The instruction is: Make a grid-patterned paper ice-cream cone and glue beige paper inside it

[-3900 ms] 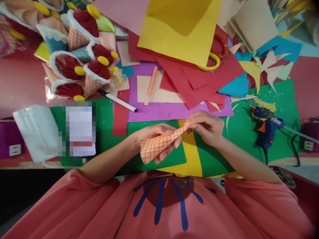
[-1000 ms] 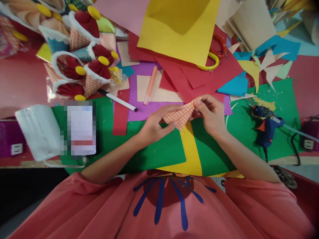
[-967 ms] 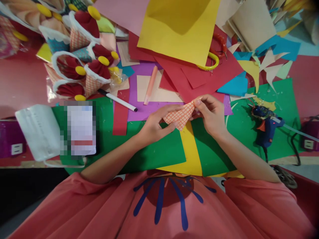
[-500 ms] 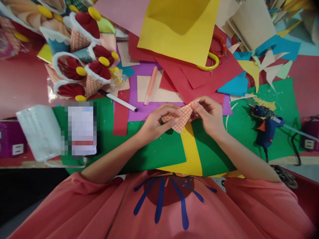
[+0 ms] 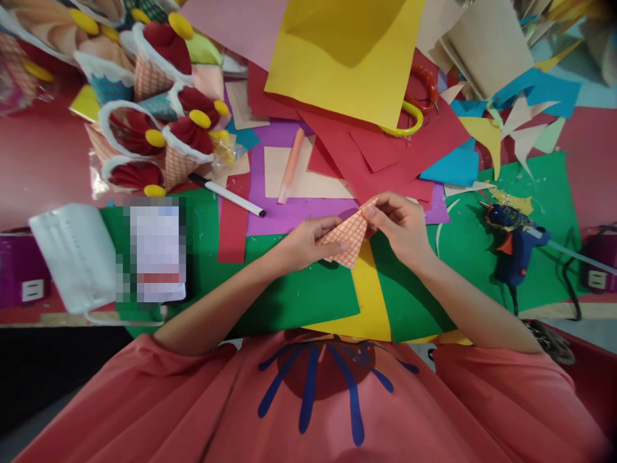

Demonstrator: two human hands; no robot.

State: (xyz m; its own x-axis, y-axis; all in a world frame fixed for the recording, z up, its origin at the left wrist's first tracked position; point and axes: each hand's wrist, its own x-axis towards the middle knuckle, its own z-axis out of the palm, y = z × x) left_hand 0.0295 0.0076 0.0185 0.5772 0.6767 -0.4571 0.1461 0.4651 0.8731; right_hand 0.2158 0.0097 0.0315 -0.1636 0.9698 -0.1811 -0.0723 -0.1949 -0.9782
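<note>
Left hand [image 5: 306, 247] grips the wide end of an orange-checked piece [image 5: 348, 239], thumb across the near face, other fingers mostly hidden behind. Right hand [image 5: 398, 225] pinches the same piece at its narrow tip, thumb and fingers closed on it. Piece tapers toward the right hand, wide edge angled down toward the person; whether it is rolled or just folded, can't tell. Held in front of the chest, above green sheets [image 5: 299, 292] and a yellow strip [image 5: 371, 296].

Just beyond the hands: purple sheet [image 5: 270, 224] with beige card [image 5: 276, 170] on it, peach-colored stick [image 5: 291, 168] lying across the card. White marker [image 5: 234, 196], dark ends, lies slanted left of that, over a red strip [image 5: 234, 225].

Farther left: phone [image 5: 158, 251], screen pixelated, then white box [image 5: 74, 257]. Behind those, cluster of decorated cones [image 5: 182, 164], several with white rims, red pleated fill and yellow dots.

Right side: blue glue gun [image 5: 520, 251] on green, clear stick out its back. Top middle: big yellow sheet [image 5: 347, 58] over red paper [image 5: 376, 138], a yellow handle [image 5: 415, 122] and a red handle [image 5: 429, 83] poking out. Pointed paper scraps [image 5: 494, 138] scattered right of those, on the pinkish-red worktop [image 5: 590, 167].
</note>
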